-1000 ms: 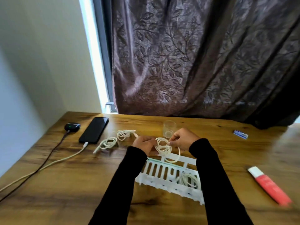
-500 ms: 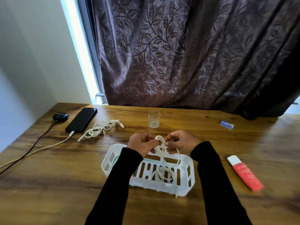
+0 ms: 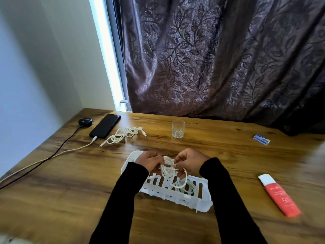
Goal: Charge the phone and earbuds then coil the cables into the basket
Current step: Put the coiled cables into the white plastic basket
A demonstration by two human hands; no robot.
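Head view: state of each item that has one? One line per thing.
phone: plugged in, screen dark
earbuds case: cabled, green light on
held cable: coiled, over basket
left hand: gripping held cable
right hand: gripping held cable
basket: holds one coil
loose cable: on table
glass: upright, empty

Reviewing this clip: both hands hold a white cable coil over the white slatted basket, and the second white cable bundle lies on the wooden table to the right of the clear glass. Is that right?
Not quite. The head view shows the second white cable bundle lying to the left of the clear glass, beside the black phone. The rest holds: the left hand and right hand hold a white cable coil over the white slatted basket.
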